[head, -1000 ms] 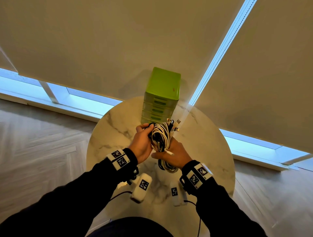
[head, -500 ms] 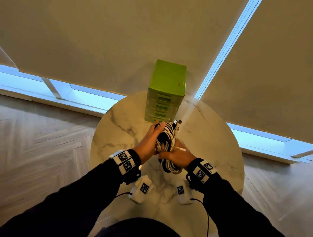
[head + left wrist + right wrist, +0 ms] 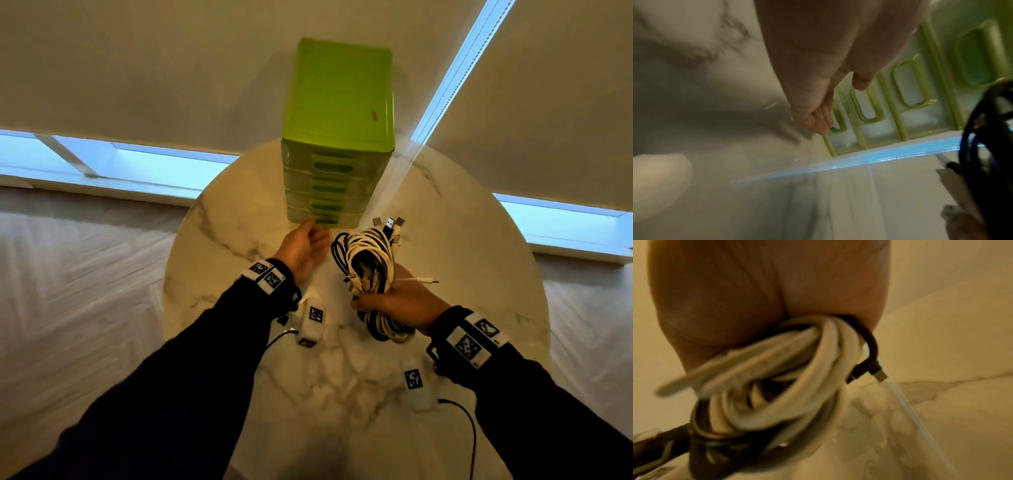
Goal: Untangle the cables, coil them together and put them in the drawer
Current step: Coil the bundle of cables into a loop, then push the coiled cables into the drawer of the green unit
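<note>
A coil of white and black cables (image 3: 371, 270) is gripped by my right hand (image 3: 399, 301) above the round marble table (image 3: 462, 274); plugs stick out at its top and one thin white end juts to the right. The right wrist view shows the same cable coil (image 3: 781, 382) wrapped under my palm. A green drawer unit (image 3: 337, 137) with several shut drawers stands at the table's far side. My left hand (image 3: 305, 245) is empty, fingers straight, with its fingertips (image 3: 821, 128) at the bottom drawer's handle (image 3: 836, 120).
Two small white tagged devices (image 3: 311, 322) (image 3: 416, 387) with black leads lie on the near part of the table. Beige blinds hang behind the drawer unit, with window strips at floor level. Wood floor surrounds the table.
My left hand has let go of the coil and moved forward to the bottom drawer front. The right hand now holds the coil alone, shifted to the right.
</note>
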Action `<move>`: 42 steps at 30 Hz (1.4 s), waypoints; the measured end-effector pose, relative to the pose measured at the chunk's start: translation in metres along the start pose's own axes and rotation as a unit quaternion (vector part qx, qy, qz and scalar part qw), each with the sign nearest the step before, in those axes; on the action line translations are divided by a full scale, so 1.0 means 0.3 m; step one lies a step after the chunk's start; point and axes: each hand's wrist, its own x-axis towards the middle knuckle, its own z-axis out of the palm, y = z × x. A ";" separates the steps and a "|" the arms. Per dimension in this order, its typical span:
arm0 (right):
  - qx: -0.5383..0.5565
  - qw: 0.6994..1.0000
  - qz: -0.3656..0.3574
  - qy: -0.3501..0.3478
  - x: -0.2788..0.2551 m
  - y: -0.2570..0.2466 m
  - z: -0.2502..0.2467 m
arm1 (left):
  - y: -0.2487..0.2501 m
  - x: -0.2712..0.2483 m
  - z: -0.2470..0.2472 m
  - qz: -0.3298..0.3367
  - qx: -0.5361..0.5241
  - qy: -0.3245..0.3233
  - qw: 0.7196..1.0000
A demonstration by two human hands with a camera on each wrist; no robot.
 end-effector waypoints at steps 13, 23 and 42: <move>0.047 0.999 -0.008 0.016 -0.008 0.075 -0.034 | -0.145 0.031 0.002 0.026 -0.101 0.052 0.993; 0.011 0.999 0.027 -0.034 -0.113 -0.010 0.039 | -0.368 -0.224 -0.121 0.035 -0.036 0.062 0.997; 0.052 0.990 0.129 0.028 0.012 -0.175 0.156 | -0.274 -0.279 -0.196 -0.095 0.004 0.048 0.994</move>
